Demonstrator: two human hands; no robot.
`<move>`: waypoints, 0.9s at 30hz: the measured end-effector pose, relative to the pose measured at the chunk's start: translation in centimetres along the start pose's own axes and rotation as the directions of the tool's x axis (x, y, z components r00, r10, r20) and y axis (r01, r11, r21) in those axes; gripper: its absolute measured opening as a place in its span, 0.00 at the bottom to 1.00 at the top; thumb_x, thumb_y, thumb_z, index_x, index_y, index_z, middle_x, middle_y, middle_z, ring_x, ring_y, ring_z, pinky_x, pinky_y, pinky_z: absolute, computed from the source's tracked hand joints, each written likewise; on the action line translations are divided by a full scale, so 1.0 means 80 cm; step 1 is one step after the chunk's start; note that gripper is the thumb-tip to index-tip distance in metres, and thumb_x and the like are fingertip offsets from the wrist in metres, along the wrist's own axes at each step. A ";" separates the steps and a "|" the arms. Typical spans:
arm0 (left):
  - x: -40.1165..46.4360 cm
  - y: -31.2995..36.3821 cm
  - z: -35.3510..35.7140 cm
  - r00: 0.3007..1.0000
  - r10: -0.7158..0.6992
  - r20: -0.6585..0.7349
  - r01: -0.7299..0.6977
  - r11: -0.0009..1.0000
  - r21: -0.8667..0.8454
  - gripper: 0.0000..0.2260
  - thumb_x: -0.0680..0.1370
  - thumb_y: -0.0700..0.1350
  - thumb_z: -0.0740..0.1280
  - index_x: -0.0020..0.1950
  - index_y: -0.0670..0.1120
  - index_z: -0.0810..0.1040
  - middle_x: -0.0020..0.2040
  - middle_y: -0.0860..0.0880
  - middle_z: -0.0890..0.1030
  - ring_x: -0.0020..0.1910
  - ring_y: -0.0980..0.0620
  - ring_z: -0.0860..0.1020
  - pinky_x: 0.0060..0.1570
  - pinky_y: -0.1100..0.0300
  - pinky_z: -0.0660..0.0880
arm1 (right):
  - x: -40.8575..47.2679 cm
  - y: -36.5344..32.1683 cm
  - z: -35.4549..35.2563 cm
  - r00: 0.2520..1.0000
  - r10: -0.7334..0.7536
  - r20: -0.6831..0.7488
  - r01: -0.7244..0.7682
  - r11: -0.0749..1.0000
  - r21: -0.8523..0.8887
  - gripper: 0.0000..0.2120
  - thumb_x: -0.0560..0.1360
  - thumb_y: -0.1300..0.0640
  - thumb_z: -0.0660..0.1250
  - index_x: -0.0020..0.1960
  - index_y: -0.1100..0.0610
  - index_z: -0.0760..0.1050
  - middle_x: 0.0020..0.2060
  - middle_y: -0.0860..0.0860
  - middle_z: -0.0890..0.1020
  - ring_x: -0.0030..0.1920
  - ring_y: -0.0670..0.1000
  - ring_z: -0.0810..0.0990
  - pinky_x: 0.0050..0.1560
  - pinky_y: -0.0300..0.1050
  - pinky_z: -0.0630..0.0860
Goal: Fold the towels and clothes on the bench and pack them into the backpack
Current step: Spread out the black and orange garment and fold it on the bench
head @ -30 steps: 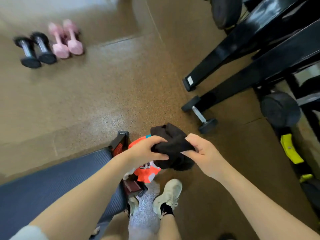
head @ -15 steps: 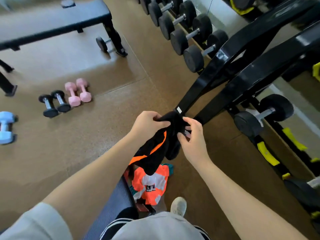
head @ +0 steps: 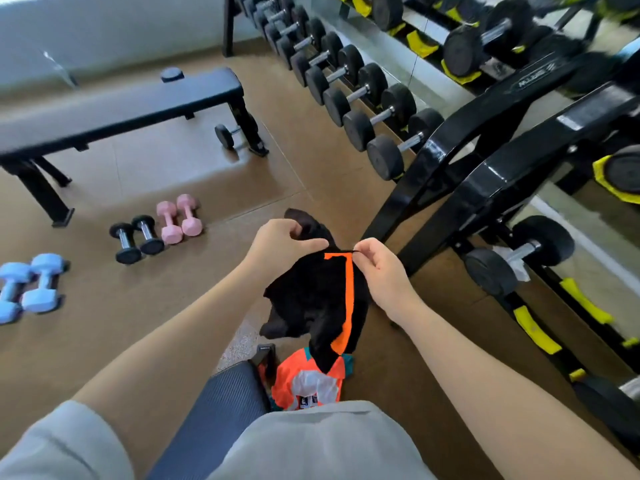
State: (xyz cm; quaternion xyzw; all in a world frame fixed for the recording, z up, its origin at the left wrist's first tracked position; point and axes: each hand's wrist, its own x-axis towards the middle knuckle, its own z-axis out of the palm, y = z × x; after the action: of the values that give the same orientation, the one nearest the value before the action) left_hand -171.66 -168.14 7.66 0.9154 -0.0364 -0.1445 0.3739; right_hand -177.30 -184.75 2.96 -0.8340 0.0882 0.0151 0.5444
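Note:
I hold a black garment with an orange stripe (head: 318,299) up in the air in front of me. My left hand (head: 280,244) grips its top left edge with curled fingers. My right hand (head: 381,268) pinches the top right corner beside the orange stripe. The cloth hangs down between both hands. Below it, an orange, white and teal garment (head: 308,384) lies at the end of the blue-grey padded bench (head: 214,417). No backpack is in view.
A black flat bench (head: 114,109) stands at the far left. Pink dumbbells (head: 178,218), small black dumbbells (head: 136,239) and blue dumbbells (head: 29,285) lie on the brown floor. A dumbbell rack with black frame legs (head: 467,188) fills the right side.
The black garment has gone from a bunched bundle low over the bench to hanging spread between my raised hands. My view has tilted up, bringing the far bench and rack into sight.

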 end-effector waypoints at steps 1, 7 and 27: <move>-0.006 0.003 -0.001 0.999 0.034 0.019 -0.035 0.998 0.055 0.22 0.71 0.56 0.70 0.31 0.45 0.61 0.29 0.49 0.63 0.29 0.51 0.63 0.31 0.59 0.58 | 0.003 -0.005 -0.005 1.000 0.002 0.012 -0.002 1.000 -0.016 0.05 0.80 0.59 0.58 0.48 0.58 0.72 0.39 0.51 0.77 0.41 0.48 0.74 0.45 0.42 0.70; -0.033 0.009 -0.002 0.974 0.224 0.024 -0.225 0.965 0.135 0.19 0.69 0.54 0.73 0.53 0.45 0.74 0.44 0.50 0.75 0.44 0.51 0.74 0.44 0.59 0.69 | 0.008 -0.024 -0.029 0.997 0.005 0.077 0.001 0.997 -0.081 0.06 0.80 0.57 0.59 0.47 0.56 0.73 0.35 0.48 0.75 0.39 0.48 0.73 0.41 0.40 0.70; -0.056 0.072 0.032 0.985 0.174 0.013 -0.172 0.978 -0.118 0.03 0.74 0.43 0.67 0.45 0.46 0.81 0.41 0.50 0.82 0.43 0.51 0.80 0.48 0.53 0.76 | -0.029 0.000 -0.074 0.952 -0.079 0.297 0.025 0.983 0.182 0.16 0.78 0.55 0.63 0.65 0.47 0.68 0.58 0.46 0.76 0.59 0.45 0.75 0.61 0.41 0.72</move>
State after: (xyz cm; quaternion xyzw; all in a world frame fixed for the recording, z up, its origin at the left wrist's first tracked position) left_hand -176.40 -173.21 11.02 0.8838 -0.1117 -0.1240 0.4371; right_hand -180.00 -189.80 5.67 -0.7725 -0.0175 0.1204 0.6232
